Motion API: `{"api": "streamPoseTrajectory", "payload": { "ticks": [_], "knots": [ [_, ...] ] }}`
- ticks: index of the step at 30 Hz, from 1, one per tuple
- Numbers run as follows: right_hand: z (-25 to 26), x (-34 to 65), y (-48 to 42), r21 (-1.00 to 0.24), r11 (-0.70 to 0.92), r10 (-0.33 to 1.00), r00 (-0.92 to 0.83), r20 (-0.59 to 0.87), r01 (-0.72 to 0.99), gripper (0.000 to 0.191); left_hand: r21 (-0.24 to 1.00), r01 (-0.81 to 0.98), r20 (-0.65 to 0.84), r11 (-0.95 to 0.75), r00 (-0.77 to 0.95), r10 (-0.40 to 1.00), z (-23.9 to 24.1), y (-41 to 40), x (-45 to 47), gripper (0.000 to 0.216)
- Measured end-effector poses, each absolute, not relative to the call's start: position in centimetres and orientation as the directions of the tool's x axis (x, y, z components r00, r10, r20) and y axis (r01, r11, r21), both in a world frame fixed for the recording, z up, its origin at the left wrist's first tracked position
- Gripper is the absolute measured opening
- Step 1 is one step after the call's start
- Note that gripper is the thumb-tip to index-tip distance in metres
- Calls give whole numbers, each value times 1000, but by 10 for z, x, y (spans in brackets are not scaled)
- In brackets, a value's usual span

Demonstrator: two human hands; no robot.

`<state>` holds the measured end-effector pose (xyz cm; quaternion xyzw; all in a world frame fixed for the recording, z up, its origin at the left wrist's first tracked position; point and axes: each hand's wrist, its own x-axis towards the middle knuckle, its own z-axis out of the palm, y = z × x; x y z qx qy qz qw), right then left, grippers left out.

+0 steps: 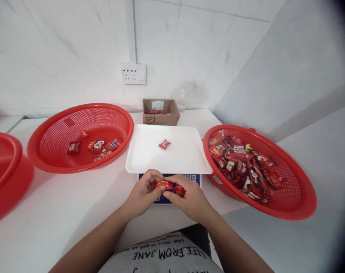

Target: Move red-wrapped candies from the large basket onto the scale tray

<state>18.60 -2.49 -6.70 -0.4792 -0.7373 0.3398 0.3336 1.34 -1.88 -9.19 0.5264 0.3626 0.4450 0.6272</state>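
Note:
My left hand (145,193) is closed around a small red wrapped candy (164,184), thumb on its near side. Close beside it, fingertips nearly meeting, my right hand (191,197) is closed on another red-wrapped candy (178,190). Both hands hover over the blue keypad of a scale (163,200), which they partly cover. On top of the scale rests a white tray (144,159), with a single red candy (164,144) lying near its middle.
At right, a red basket (299,204) holds many red-wrapped candies. A second red basket (44,163) at left contains several packets. Another red basket (11,189) stands at the far left. Behind the tray is a cardboard box (163,120) with packets inside, below a wall socket (134,74).

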Motion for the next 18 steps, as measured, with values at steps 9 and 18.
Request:
{"api": "streamPoseTrajectory", "payload": {
  "ticks": [9, 18],
  "knots": [
    [-61, 184, -24, -795, 273, 954, -261, 150, 542, 12, 984, -80, 178, -161, 282, 943, -91, -20, 13, 7],
    [-66, 177, -27, -826, 264, 958, -237, 163, 499, 7, 976, -143, 197, -166, 239, 951, -95, -25, 17, 22]
  ]
}}
